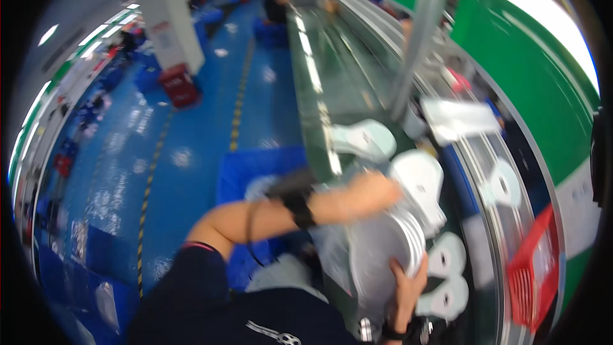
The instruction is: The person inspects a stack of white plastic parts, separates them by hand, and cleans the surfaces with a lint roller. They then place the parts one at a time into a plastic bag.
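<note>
In the head view, the right hand [410, 287] holds the lower right edge of a stack of pale, rounded pieces [382, 261], thumb and fingers spread along its rim. The stack lies near the person's body, at the near end of the green counter [332, 83], with clear plastic [332, 252] against its left side. The left hand [378, 190] is curled above the upper end of the stack, its forearm crossing from the left with a black band [299, 210] at the wrist — it is blurred, and I cannot tell whether it grips anything.

Just beyond it lies a white paddle-shaped piece [418, 182]; a similar pale piece [366, 139] rests farther up the counter. Two more, an upper one [446, 255] and a lower one [445, 298], lie just right of the right hand. Left of the counter stands a blue crate [228, 176], partly hidden by the left arm — and at far right is a red basket [522, 281].
</note>
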Demonstrator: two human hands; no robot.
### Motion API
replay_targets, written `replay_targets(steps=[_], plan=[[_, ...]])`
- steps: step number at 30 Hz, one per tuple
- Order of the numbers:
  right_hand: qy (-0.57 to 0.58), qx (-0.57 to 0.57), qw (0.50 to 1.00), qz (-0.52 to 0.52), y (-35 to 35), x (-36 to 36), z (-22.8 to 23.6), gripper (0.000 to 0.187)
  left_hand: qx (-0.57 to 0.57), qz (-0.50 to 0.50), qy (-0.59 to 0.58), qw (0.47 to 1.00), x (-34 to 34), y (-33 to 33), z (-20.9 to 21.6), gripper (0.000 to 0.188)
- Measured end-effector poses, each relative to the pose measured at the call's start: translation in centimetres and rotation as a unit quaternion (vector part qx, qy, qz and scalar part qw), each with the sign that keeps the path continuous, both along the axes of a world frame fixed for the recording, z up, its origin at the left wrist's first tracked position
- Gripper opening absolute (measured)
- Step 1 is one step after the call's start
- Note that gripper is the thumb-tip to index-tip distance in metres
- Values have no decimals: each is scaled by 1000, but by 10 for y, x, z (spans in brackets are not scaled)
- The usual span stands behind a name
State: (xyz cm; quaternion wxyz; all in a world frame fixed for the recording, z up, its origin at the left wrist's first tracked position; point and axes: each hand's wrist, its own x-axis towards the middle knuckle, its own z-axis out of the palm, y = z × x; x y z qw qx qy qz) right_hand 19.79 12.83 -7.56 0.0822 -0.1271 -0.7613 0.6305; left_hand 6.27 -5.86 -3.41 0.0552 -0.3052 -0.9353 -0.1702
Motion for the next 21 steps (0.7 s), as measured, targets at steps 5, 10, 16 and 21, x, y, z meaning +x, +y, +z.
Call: replay_targets(steps=[5,10,16,21], plan=[[-95,277,953,83,-20,-18,12,68,31,87,199,976,34,66,-11,11],[-112,501,837,190,-29,-53,-21,70,52,-23,157,986,76,98,-25,21],[-41,-29,982,179,-43,-60,-74,58,190,-163,-11,968,146,39,-39,38],[-66,-270,946,166,-45,-50,-67,61,-37,28,51,998,175,-42,-61,65]])
